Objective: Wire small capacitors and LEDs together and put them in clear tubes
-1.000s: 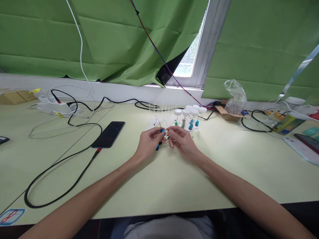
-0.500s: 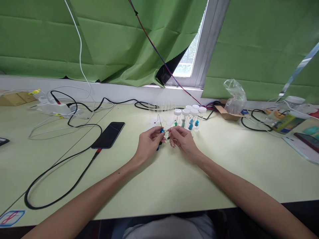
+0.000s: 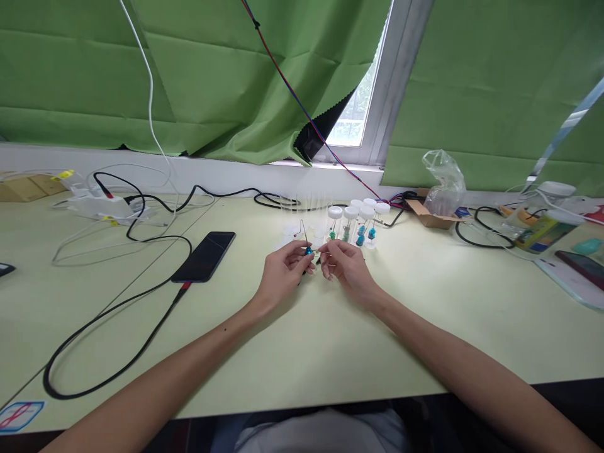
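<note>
Near the middle of the table, my left hand [image 3: 279,273] is closed in a pinch on a small shiny blue bead-like piece [image 3: 309,250]. A thin bent dark wire [image 3: 304,233] rises from that piece. My right hand [image 3: 349,267] is just to the right, its thumb and forefinger pressed together beside the blue piece. What those right fingertips grip is too small to make out. Behind the right hand stand several clear vials with white caps [image 3: 350,212], holding blue and green pieces on wires. Clear uncapped tubes [image 3: 315,207] stand behind the left hand.
A black phone [image 3: 204,257] on a charging cable [image 3: 141,358] lies to the left. A white power strip [image 3: 99,204] sits among cables farther back. On the right are a small cardboard box [image 3: 431,216] with a plastic bag, a tissue-like pack and another phone [image 3: 582,269].
The blue piece and its wire have shifted very slightly in my left fingers. Both hands stay close together in nearly the same place.
</note>
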`<state>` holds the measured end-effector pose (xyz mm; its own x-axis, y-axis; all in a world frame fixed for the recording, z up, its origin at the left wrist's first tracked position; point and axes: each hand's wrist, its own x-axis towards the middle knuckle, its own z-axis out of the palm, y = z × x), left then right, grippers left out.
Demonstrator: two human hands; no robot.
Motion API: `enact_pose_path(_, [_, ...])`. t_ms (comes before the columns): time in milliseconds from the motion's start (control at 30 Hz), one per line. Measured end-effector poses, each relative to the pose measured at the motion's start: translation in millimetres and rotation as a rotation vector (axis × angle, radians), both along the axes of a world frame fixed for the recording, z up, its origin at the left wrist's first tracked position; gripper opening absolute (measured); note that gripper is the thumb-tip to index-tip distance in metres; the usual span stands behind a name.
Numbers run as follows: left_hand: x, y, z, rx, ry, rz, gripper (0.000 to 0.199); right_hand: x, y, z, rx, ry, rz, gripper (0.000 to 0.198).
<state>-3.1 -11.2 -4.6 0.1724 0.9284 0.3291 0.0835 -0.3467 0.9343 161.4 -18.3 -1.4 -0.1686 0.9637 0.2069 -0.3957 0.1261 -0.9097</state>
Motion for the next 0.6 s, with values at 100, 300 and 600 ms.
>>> enact_pose_path(100, [0.5, -0.6, 0.8, -0.015, 0.001, 0.007, 0.038, 0.1, -0.3, 1.1, -0.009, 0.012, 0.006, 0.038])
enact_pose_path(300, [0.4, -0.8, 0.9, -0.014, 0.000, -0.008, 0.036, 0.6, 0.8, 0.5, -0.026, 0.033, 0.019, 0.038])
enact_pose_path(600, [0.8, 0.5, 0.3, -0.022, -0.016, -0.024, 0.035, 1.2, 2.0, -2.1, -0.028, 0.066, 0.045, 0.032])
